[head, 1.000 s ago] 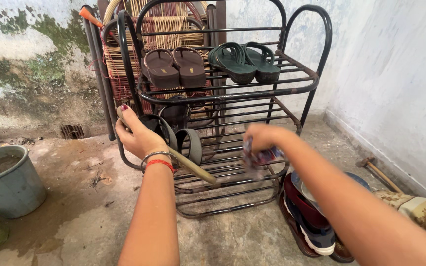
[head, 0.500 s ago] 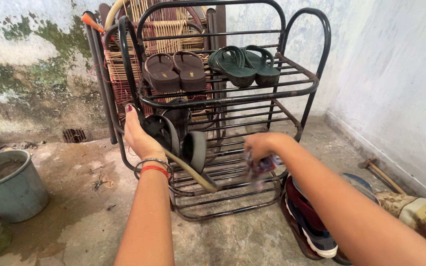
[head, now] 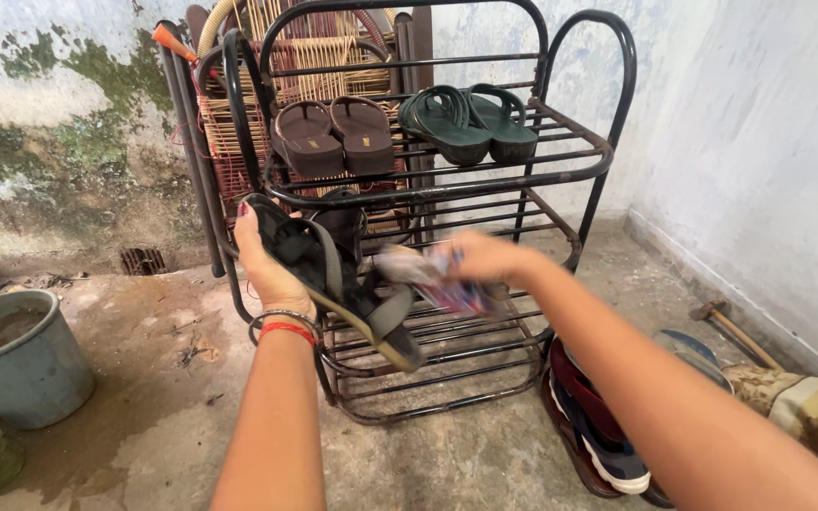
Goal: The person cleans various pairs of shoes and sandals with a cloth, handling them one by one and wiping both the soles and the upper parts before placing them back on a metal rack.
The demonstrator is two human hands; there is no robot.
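Rack [head: 560, 175]: black painted metal tube, slight sheen. Sandal [head: 333, 279]: matt rubbery sole, dark straps. Cloth [head: 442, 279]: soft patterned fabric (blurred). Floor [head: 172, 378]: rough stained concrete

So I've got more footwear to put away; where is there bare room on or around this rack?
The shoe rack's middle and lower bar shelves are bare toward the right, beyond the cloth. Bare floor lies between the rack and the bucket. Crowded: the top shelf, with brown sandals and green sandals, and the shoe pile at the rack's right foot.
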